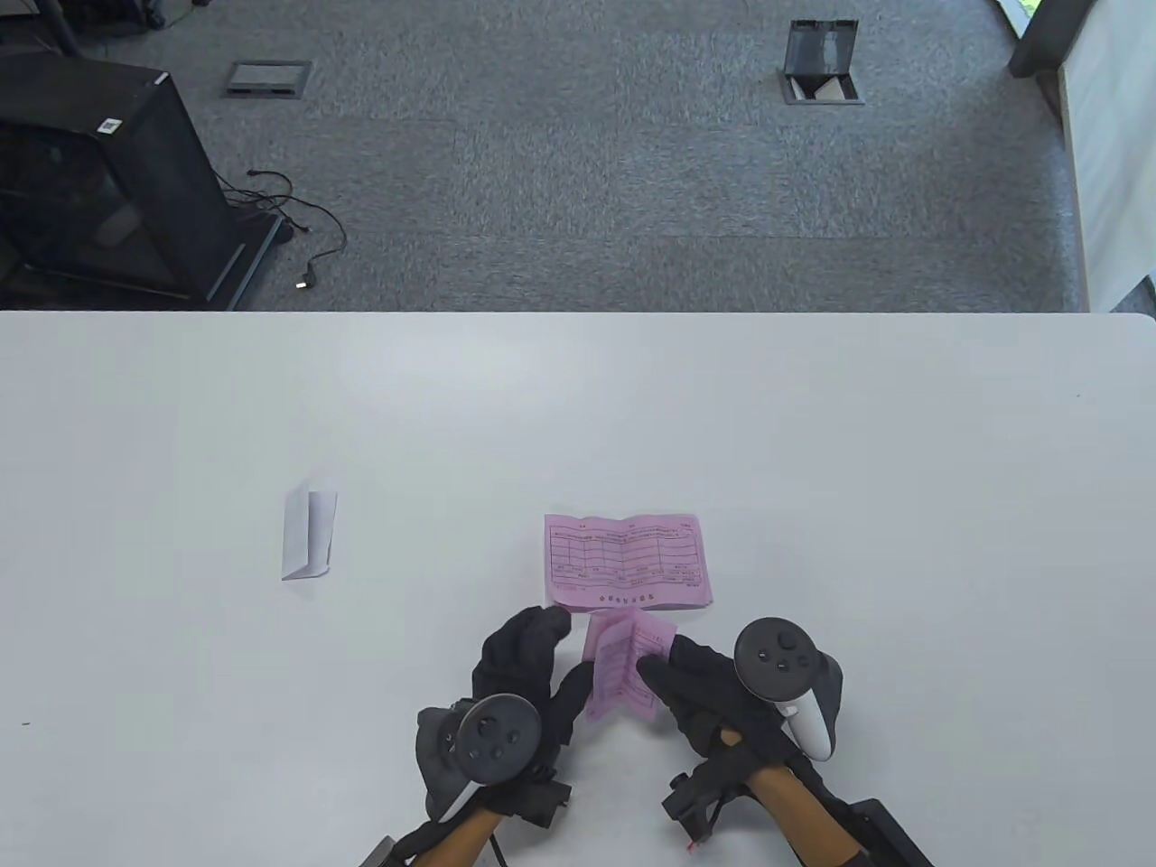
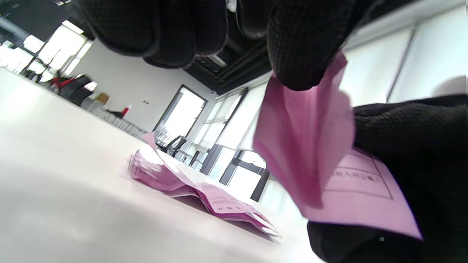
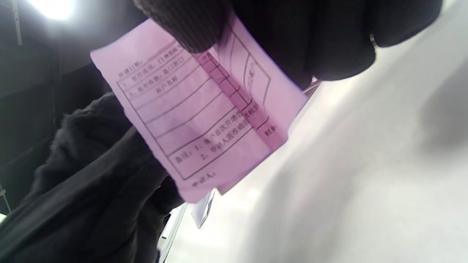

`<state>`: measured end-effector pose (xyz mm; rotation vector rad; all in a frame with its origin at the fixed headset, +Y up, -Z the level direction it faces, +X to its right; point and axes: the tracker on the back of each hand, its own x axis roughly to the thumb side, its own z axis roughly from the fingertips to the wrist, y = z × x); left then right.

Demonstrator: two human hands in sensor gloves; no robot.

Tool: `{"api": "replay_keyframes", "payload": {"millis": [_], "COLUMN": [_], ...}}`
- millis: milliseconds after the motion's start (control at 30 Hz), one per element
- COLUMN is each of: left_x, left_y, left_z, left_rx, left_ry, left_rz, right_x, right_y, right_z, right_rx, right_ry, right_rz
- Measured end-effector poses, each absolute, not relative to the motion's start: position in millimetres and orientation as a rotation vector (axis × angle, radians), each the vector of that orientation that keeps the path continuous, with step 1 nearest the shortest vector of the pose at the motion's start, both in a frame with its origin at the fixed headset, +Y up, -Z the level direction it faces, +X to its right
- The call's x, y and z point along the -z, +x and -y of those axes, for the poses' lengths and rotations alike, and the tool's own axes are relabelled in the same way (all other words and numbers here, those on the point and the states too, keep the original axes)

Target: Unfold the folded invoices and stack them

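Observation:
Both hands hold a partly folded pink invoice (image 1: 623,673) just above the table near its front edge. My left hand (image 1: 528,673) pinches its left flap (image 2: 303,146). My right hand (image 1: 691,682) grips its right side; its printed face shows in the right wrist view (image 3: 193,109). A stack of unfolded pink invoices (image 1: 628,562) lies flat right behind it and also shows in the left wrist view (image 2: 204,190). A folded white invoice (image 1: 309,531) lies on the table to the left, apart from both hands.
The white table (image 1: 813,433) reaches a far edge, with grey carpet behind. A black cabinet (image 1: 99,181) with a trailing cable stands on the floor at far left.

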<state>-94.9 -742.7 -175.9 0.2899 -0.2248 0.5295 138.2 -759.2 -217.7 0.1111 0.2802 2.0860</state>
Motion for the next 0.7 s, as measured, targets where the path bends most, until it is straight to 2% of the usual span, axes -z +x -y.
{"api": "replay_keyframes", "payload": {"millis": [133,267,433,600,700], "left_x": [174,179,186,187,187], "left_y": [-89,-93,-98,-96,-95], "left_z": [746,751,761,764,765], "left_rx": [-0.494,-0.627,-0.808,-0.840,-0.872], "left_ry": [0.248,0.170,0.007,-0.021,0.012], "left_rz": [0.245,0.221,0.289,0.224,0.184], "right_x": [217,216,216,213,212], "right_y": [140,142,144,139,136], "right_z": [760,759,758,758,758], "right_rx": [-2.090,-2.108,-2.098,-2.080,-2.084], "right_ry": [0.110,0.120,0.123,0.166,0.185], "right_rz": [-0.281,-0.268,-0.261,-0.280,-0.287]}}
